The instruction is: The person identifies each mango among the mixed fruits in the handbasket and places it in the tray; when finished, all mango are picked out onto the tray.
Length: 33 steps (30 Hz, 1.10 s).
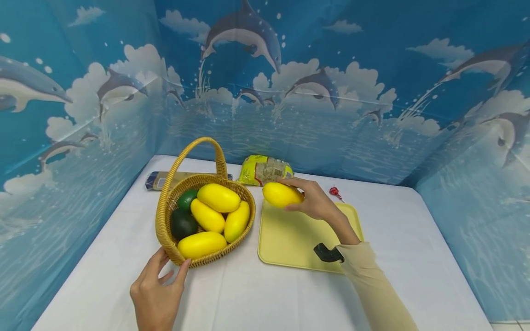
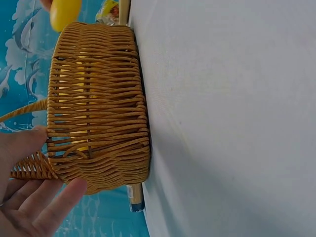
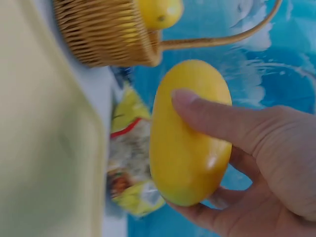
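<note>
My right hand (image 1: 312,200) grips a yellow mango (image 3: 190,148), thumb on one side and fingers curled round the other. It is held up over the far left part of a yellow tray (image 1: 285,255). At the left stands a wicker basket (image 1: 165,220) with a tall arched handle. Inside it lie several yellow mangoes (image 1: 218,197) and two dark green avocado-like fruits (image 1: 183,224). My left hand (image 1: 159,287) holds the basket's near left side, thumb at the rim and fingers around the outer wall.
Behind the tray lies a yellow and clear food bag (image 1: 265,170). A long dark-ended package (image 1: 157,180) sits behind the basket. A red-wrapped lollipop (image 1: 335,192) rests beyond the tray's far edge. Dolphin-printed curtains (image 1: 265,124) enclose the white table (image 1: 232,299).
</note>
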### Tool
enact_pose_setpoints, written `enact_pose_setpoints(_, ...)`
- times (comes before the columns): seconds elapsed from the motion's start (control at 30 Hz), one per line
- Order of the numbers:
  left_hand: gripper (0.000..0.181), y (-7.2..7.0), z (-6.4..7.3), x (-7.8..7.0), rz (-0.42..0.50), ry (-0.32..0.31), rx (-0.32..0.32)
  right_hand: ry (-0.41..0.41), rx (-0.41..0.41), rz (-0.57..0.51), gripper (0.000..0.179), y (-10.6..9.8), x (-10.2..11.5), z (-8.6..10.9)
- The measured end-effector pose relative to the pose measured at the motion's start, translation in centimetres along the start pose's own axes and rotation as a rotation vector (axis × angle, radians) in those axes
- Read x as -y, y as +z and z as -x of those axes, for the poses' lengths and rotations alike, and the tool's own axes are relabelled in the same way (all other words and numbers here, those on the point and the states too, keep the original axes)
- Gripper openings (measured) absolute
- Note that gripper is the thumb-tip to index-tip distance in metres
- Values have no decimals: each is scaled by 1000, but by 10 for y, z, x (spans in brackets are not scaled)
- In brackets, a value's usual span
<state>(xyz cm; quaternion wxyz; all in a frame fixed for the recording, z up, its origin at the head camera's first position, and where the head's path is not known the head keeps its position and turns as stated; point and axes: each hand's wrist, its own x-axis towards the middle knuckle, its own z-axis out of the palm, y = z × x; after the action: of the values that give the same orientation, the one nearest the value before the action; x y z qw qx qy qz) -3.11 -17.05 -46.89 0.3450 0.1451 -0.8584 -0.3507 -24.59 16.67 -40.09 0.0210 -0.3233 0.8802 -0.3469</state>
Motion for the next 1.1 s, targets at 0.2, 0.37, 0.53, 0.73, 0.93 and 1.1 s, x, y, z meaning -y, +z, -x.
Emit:
enact_pose_setpoints(0.2,63,-1,1,0,-4,22,-6,31,-14,8,72,18,-21,-3)
enact_pose_setpoints(0.37,63,-1,1,1,-17,27,-9,35,-13,9,72,27,-30,-8)
enact_pose_setpoints(0.53,63,0,1,2,-12,27,-5,44,-7,17,72,32,-38,-11)
enact_pose_setpoints(0.73,63,0,1,1,-10,32,-10,39,1,32,74,35,-48,-12)
enact_pose_setpoints(0.93,62,-1,1,0,-4,39,-11,45,-6,43,72,38,-54,-14)
enact_pose_setpoints(1.1,63,-1,1,-1,-7,31,-8,41,-7,46,71,41,-59,-17)
